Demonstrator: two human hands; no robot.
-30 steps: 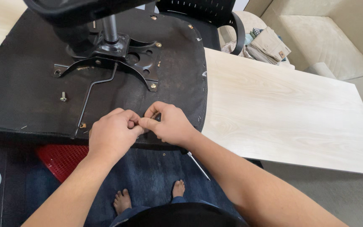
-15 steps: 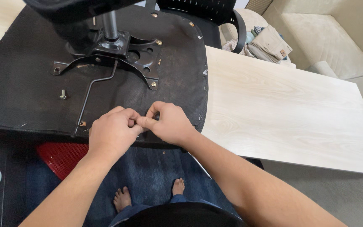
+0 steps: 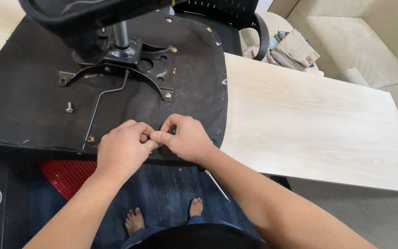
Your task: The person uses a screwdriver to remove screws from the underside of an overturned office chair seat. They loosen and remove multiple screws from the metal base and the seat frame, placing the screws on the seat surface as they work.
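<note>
1. The chair seat lies upside down with its near-right part on the table, so its black fabric underside faces you and the fixings are within reach; the seat's far left edge runs out of view.
2. The metal bracket sits bolted toward the far edge of the seat, with the column rising from it — the dark part at the top of the column is cut off by the frame, so you cannot tell what it is.
3. The bent lever rod runs from the bracket toward the near edge of the seat, ending just left of your hands.
4. Your left hand and right hand meet at the near edge of the seat, fingertips pinched together and touching — both curl tightly round something small that your own knuckles hide, so what they grip cannot be made out.
5. A loose bolt stands on the fabric, well left of your hands.
</note>
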